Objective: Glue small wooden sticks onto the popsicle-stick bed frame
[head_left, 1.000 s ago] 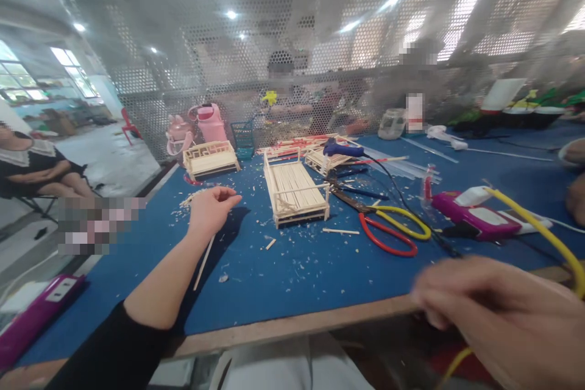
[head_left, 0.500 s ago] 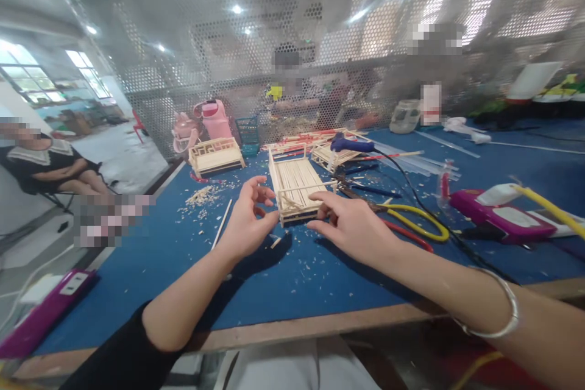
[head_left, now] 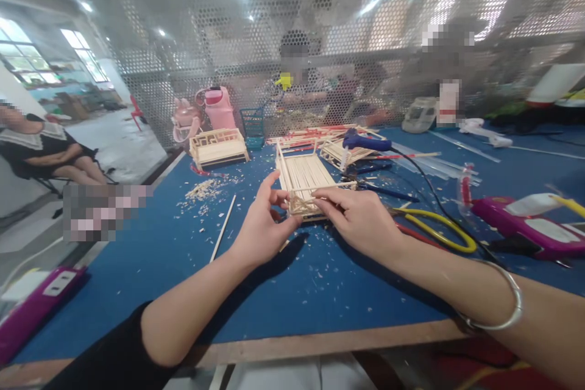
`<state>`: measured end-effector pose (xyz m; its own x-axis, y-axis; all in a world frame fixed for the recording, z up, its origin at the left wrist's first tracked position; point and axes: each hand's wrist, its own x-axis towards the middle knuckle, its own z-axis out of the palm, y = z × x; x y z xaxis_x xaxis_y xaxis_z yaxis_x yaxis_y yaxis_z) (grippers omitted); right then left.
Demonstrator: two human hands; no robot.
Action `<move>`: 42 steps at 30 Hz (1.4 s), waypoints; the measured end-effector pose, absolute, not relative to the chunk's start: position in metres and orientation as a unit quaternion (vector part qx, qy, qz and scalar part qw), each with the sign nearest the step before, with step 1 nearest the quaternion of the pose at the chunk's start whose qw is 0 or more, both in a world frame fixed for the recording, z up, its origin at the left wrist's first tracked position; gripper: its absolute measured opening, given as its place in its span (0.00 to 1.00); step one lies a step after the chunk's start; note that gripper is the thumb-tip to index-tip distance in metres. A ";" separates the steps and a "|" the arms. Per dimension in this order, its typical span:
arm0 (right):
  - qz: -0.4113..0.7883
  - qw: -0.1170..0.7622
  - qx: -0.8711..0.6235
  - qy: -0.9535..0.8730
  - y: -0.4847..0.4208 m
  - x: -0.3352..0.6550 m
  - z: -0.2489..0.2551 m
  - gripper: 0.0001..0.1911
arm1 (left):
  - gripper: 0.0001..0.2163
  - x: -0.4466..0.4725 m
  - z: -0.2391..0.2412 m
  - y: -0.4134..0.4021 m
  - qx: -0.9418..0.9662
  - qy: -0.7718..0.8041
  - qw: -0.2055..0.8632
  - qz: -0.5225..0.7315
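Observation:
A small bed-like model built of thin pale wooden sticks lies on the blue tabletop, with a slatted base and raised end rails. My left hand is curled about its near left corner, thumb and fingertips on either side. At the near rail, my right hand pinches a short thin stick between thumb and forefinger. The stick's far side is partly hidden by the rail. Left of my left hand lies a loose long stick.
A finished-looking stick bench and another stick model stand behind. To the right are a blue glue gun, yellow-handled pliers and a purple power strip. Wood scraps lie left. A person sits beyond the table's left edge.
Both hands have closed in on the model's near end. My right finger and thumb have come together on a short stick at the rail. The view has shifted slightly.

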<state>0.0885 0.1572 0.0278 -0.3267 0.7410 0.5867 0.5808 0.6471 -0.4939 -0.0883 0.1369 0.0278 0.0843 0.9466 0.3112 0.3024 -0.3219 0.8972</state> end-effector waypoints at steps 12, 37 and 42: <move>0.451 0.476 -0.434 -0.618 0.155 0.071 0.026 0.10 | 0.37 -0.083 0.031 0.140 0.626 0.487 0.362 0.489; 0.466 0.473 -0.415 -0.621 0.164 0.071 0.026 0.13 | 0.35 -0.077 0.032 0.143 0.612 0.498 0.358 0.498; 0.473 0.464 -0.407 -0.629 0.163 0.071 0.029 0.13 | 0.38 -0.074 0.035 0.141 0.605 0.514 0.344 0.501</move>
